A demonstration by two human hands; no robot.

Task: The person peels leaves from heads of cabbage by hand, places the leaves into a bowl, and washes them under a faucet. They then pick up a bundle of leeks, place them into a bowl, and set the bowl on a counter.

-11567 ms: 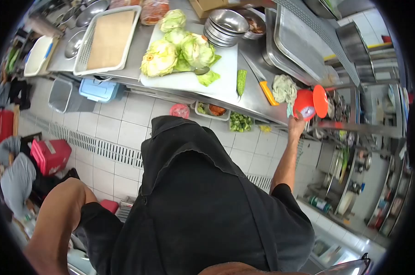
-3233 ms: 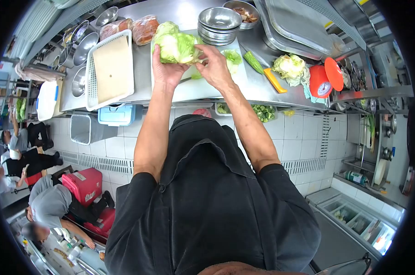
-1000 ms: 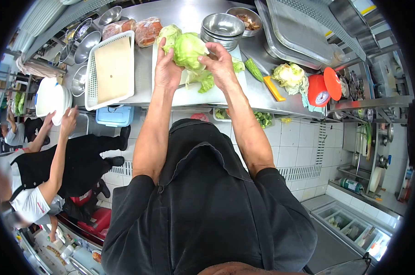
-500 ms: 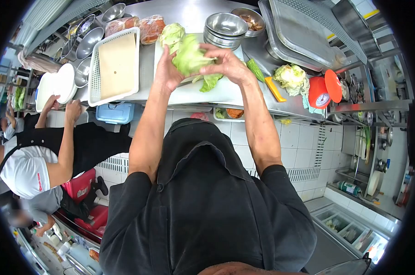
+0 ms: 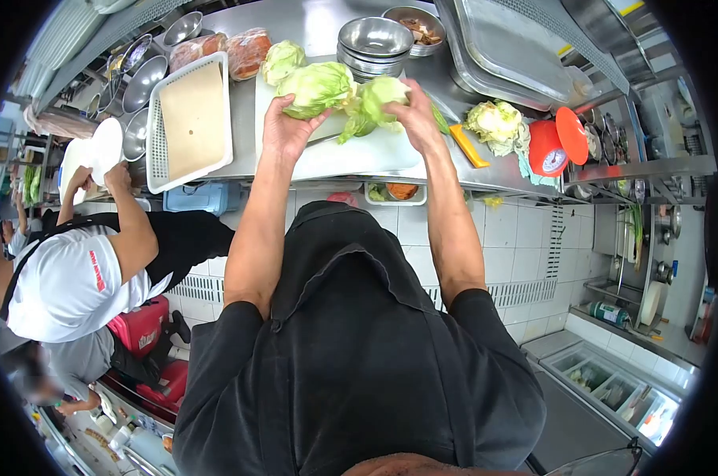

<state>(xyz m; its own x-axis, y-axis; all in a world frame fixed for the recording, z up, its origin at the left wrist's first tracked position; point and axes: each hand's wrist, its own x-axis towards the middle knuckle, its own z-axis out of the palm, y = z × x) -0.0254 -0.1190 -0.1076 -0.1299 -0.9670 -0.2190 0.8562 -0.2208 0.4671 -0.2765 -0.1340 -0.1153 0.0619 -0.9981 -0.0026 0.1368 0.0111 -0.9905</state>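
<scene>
My left hand (image 5: 286,131) is closed round the lower left side of a green lettuce head (image 5: 318,89) above a white cutting board (image 5: 327,163). My right hand (image 5: 414,117) grips a pale piece of lettuce leaf (image 5: 381,97), apart from the head. Below it lies a loose lettuce leaf (image 5: 357,127). Between the hands, a knife blade (image 5: 324,140) shows in part on the board. Another lettuce head (image 5: 283,62) sits behind the one I hold. To the right of my right hand lies a yellow knife handle (image 5: 468,146).
Stacked steel bowls (image 5: 375,40) stand behind the board. At left is a white basket (image 5: 154,143), at right a pale leafy head (image 5: 494,125) and a red scale (image 5: 546,147). A co-worker (image 5: 81,270) handles white containers (image 5: 107,147) at far left.
My hands have moved apart. The lettuce, blurred between them before, is now a head in my left hand and a leaf piece in my right. The co-worker's hands moved slightly.
</scene>
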